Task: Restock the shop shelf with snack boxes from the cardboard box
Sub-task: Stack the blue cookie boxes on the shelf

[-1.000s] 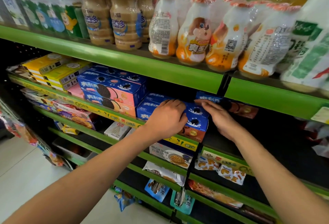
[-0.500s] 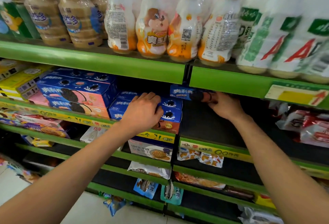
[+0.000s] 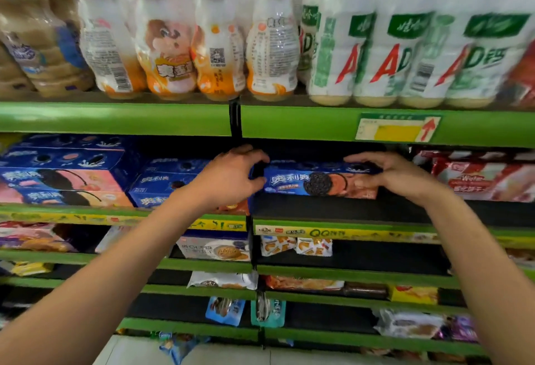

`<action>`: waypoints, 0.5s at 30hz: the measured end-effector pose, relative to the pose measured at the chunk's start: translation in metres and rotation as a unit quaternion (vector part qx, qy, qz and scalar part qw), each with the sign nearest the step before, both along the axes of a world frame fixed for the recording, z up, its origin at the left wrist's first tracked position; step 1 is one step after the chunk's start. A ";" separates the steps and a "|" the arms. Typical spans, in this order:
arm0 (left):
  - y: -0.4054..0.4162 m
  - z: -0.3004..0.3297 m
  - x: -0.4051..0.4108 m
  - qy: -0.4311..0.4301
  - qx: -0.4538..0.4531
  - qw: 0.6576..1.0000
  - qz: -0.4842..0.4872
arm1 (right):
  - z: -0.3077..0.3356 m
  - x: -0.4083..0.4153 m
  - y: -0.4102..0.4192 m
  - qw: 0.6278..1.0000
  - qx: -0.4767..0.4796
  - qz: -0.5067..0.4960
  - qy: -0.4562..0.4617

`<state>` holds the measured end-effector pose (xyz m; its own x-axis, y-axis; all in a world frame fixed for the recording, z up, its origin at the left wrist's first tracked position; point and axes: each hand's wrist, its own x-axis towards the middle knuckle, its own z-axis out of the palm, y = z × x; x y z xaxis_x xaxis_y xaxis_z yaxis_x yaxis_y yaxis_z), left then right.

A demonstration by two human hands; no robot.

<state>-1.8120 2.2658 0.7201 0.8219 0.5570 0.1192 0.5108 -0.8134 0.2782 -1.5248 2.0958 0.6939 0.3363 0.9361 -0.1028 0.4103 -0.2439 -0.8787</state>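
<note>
Two hands on one snack box [image 3: 317, 180]: my left hand [image 3: 228, 179] grips its left end, my right hand [image 3: 390, 173] its right end, on the shelf [image 3: 333, 209] near the divider. Several boxes are already stacked left; bare shelf remains to its right. No cardboard box in view.

Shop aisle: green shelves [image 3: 115, 118] of packaged drinks [image 3: 269, 46], price tag [image 3: 396, 130].

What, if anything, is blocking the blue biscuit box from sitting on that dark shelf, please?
Nothing visible does: the blue biscuit box already rests on the dark shelf, held at its ends by the left hand and right hand.
</note>
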 end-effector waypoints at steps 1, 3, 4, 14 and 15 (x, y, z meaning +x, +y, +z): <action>-0.002 0.000 0.008 0.027 -0.003 1.000 -0.011 | -0.001 0.002 -0.007 1.000 0.002 0.004 0.013; -0.009 0.000 0.024 0.066 -0.020 0.997 -0.034 | -0.006 0.006 -0.018 0.999 0.011 0.007 0.035; -0.012 -0.002 0.031 0.078 -0.030 0.996 -0.043 | -0.009 0.007 -0.022 0.999 0.020 0.001 0.049; -0.047 -0.040 0.060 -0.141 -0.203 0.962 0.114 | -0.043 0.013 -0.031 0.990 0.084 -0.117 0.007; -0.051 -0.043 0.061 -0.164 -0.229 0.951 0.129 | -0.045 0.015 -0.030 0.990 0.085 -0.114 0.006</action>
